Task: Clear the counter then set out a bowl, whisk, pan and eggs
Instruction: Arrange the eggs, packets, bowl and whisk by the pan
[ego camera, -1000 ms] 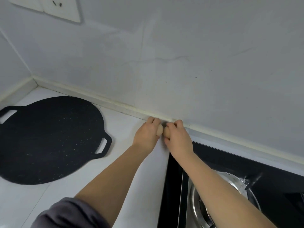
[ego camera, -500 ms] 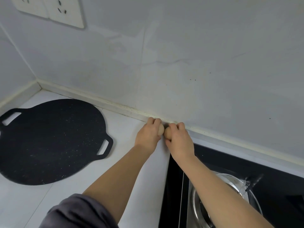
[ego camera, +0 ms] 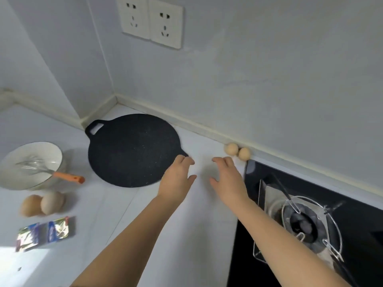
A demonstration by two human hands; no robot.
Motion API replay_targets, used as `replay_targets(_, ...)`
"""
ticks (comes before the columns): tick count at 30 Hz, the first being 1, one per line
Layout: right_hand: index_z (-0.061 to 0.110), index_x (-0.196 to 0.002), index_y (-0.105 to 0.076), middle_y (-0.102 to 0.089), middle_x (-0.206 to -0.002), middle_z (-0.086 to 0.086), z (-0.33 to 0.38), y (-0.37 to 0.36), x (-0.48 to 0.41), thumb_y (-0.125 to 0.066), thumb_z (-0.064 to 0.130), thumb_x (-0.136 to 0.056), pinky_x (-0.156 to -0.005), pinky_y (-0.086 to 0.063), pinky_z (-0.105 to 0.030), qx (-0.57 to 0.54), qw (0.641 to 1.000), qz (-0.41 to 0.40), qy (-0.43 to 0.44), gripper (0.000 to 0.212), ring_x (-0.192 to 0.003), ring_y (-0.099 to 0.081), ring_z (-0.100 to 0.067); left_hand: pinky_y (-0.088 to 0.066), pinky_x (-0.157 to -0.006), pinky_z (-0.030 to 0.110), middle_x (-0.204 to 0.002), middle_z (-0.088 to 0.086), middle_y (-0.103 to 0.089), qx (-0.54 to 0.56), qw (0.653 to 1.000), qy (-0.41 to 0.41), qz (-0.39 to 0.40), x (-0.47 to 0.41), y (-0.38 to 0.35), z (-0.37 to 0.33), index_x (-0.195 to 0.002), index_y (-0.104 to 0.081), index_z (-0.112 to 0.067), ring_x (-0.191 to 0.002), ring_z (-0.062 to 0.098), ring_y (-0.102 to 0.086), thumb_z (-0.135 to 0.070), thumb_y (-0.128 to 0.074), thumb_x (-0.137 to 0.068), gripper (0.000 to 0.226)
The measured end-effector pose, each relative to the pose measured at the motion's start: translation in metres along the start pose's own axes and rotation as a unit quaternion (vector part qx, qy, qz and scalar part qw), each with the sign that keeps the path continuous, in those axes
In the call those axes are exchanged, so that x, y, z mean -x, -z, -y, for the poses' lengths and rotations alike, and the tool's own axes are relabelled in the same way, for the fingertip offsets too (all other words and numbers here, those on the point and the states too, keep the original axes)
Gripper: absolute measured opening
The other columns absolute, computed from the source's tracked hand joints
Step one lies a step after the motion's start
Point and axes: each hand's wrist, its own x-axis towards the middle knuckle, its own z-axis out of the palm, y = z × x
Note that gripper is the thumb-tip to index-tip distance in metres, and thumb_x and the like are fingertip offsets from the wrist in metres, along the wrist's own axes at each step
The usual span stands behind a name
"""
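Drawn back from the small eggs [ego camera: 231, 149] since half a second ago: left hand [ego camera: 178, 179] and right hand [ego camera: 228, 180], then closed over them, now clear of them and holding nothing.
Fingers [ego camera: 186, 161]: loosely spread and slightly bent on both hands, palms down above the worktop [ego camera: 186, 235]; left ones at the right edge of the pan [ego camera: 132, 150], contact not discernible; right ones just short of the small eggs.
Small eggs: two, touching each other, at the foot of the wall, just beside the corner of the stove [ego camera: 356, 214].
Pan: black, flat, lying on the worktop left of the hands.
Bowl [ego camera: 41, 150]: white, far left.
Whisk [ego camera: 39, 166]: inside the bowl, orange handle out over the rim.
Larger eggs [ego camera: 51, 201]: two, touching, just in front of the bowl.
Foil packets [ego camera: 44, 233]: two, nearer still.
Sockets [ego camera: 151, 21]: a pair, on the wall above the pan.
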Motion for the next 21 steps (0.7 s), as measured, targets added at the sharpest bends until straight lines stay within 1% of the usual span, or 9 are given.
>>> replay_targets(3, 0.019, -0.135, -0.044, -0.042, -0.128, -0.002, 0.058, -0.022, 0.022, -0.061, 0.017, -0.089, -0.085, -0.050, -0.035, -0.036, 0.998, 0.026, 0.042, 0.049, -0.102, -0.058, -0.024, -0.052, -0.072, 0.032, -0.110, -0.005, -0.052, 0.007, 0.999, 0.035, -0.028, 0.050, 0.041, 0.039, -0.113, -0.058, -0.017, -0.080, 0.016, -0.058, -0.018, -0.066, -0.088, 0.026)
replay_targets(4, 0.020, -0.135, -0.044, -0.043, -0.129, -0.001, 0.074, -0.029, 0.027, -0.061, 0.017, -0.089, -0.086, -0.049, -0.035, -0.046, 0.997, 0.034, 0.052, 0.049, -0.104, -0.057, -0.022, -0.051, -0.070, 0.028, -0.109, -0.007, -0.052, 0.004, 0.998, 0.047, -0.038, 0.064, 0.050, 0.051, -0.111, -0.059, -0.018, -0.079, 0.014, -0.058, -0.019, -0.067, -0.088, 0.025)
replay_targets(6, 0.022, -0.135, -0.044, -0.043, -0.131, 0.002, 0.108, -0.047, 0.037, -0.061, 0.017, -0.089, -0.088, -0.050, -0.033, -0.055, 0.994, 0.060, 0.074, 0.049, -0.104, -0.057, -0.019, -0.042, -0.065, 0.018, -0.109, -0.007, -0.054, 0.000, 0.995, 0.076, -0.059, 0.094, 0.071, 0.076, -0.109, -0.060, -0.019, -0.076, 0.010, -0.056, -0.019, -0.068, -0.087, 0.023)
replay_targets(8, 0.024, -0.134, -0.044, -0.043, -0.130, 0.003, 0.145, -0.070, 0.047, -0.062, 0.020, -0.089, -0.086, -0.052, -0.033, -0.046, 0.990, 0.092, 0.100, 0.048, -0.100, -0.059, -0.018, -0.037, -0.065, 0.014, -0.108, -0.004, -0.057, 0.003, 0.992, 0.100, -0.080, 0.125, 0.093, 0.104, -0.107, -0.062, -0.017, -0.073, 0.010, -0.055, -0.018, -0.071, -0.085, 0.024)
replay_targets(10, 0.025, -0.133, -0.045, -0.043, -0.129, 0.004, 0.180, -0.092, 0.055, -0.063, 0.023, -0.090, -0.085, -0.053, -0.034, -0.044, 0.983, 0.121, 0.129, 0.047, -0.098, -0.060, -0.017, -0.038, -0.065, 0.017, -0.107, -0.001, -0.059, 0.003, 0.987, 0.125, -0.097, 0.152, 0.112, 0.131, -0.105, -0.063, -0.014, -0.075, 0.014, -0.057, -0.016, -0.072, -0.084, 0.024)
replay_targets(13, 0.025, -0.134, -0.044, -0.042, -0.130, 0.004, 0.223, -0.118, 0.063, -0.061, 0.024, -0.090, -0.086, -0.051, -0.036, -0.039, 0.972, 0.161, 0.168, 0.046, -0.102, -0.057, -0.018, -0.039, -0.064, 0.025, -0.107, 0.001, -0.058, 0.005, 0.973, 0.183, -0.141, 0.179, 0.137, 0.166, -0.103, -0.063, -0.012, -0.087, 0.023, -0.059, -0.012, -0.072, -0.083, 0.022)
replay_targets(15, 0.024, -0.133, -0.044, -0.043, -0.130, 0.003, 0.249, -0.131, 0.063, -0.060, 0.026, -0.090, -0.085, -0.050, -0.037, -0.031, 0.968, 0.170, 0.184, 0.046, -0.104, -0.056, -0.019, -0.043, -0.062, 0.030, -0.111, -0.001, -0.054, -0.006, 0.962, 0.214, -0.169, 0.189, 0.151, 0.190, -0.108, -0.061, -0.015, -0.094, 0.024, -0.056, -0.010, -0.070, -0.081, 0.029)
replay_targets(18, 0.025, -0.134, -0.044, -0.044, -0.131, 0.004, 0.282, -0.147, 0.057, -0.063, 0.028, -0.089, -0.087, -0.051, -0.037, -0.051, 0.965, 0.175, 0.187, 0.049, -0.109, -0.055, -0.020, -0.048, -0.066, 0.036, -0.113, 0.000, -0.048, -0.004, 0.951, 0.250, -0.181, 0.192, 0.169, 0.221, -0.116, -0.057, -0.019, -0.100, 0.024, -0.053, -0.008, -0.067, -0.078, 0.041)
replay_targets(21, 0.027, -0.136, -0.042, -0.044, -0.135, 0.003, 0.303, -0.159, 0.049, -0.066, 0.026, -0.086, -0.089, -0.049, -0.039, -0.063, 0.965, 0.174, 0.187, 0.056, -0.118, -0.052, -0.021, -0.049, -0.071, 0.039, -0.116, 0.003, -0.048, -0.002, 0.950, 0.265, -0.167, 0.182, 0.179, 0.242, -0.123, -0.053, -0.020, -0.102, 0.027, -0.052, -0.014, -0.066, -0.079, 0.046)
